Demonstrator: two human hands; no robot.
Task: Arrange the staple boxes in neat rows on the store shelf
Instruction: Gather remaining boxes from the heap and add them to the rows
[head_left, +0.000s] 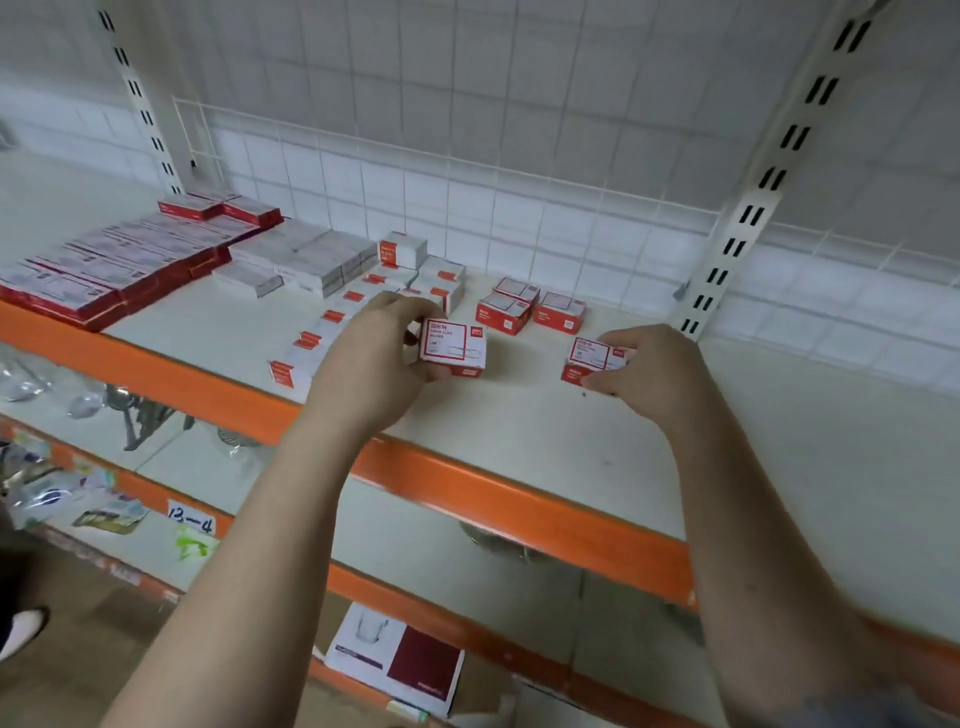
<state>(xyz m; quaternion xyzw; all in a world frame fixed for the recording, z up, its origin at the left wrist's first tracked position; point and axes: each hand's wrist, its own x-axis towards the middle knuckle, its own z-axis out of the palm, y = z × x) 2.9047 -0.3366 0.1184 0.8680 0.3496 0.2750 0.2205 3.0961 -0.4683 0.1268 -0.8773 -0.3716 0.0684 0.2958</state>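
Left hand (371, 358): fingers and thumb curled round a red-and-white box (453, 347), held just above the shelf (519, 415), printed top face toward the camera. Right hand (644, 371): fingers curled over a second box (592, 358), thumb at its near edge; whether this box rests on the shelf or is lifted cannot be told.

Far of the hands, between them, three matching boxes (530, 309) sit close together. Left of the left hand, a row (332, 322) of white boxes with red ends runs from the orange shelf edge (467, 488) toward the far grid wall (467, 156), partly hidden by the hand. Further left lie grey packs (306, 260) and flat red packs (104, 275).
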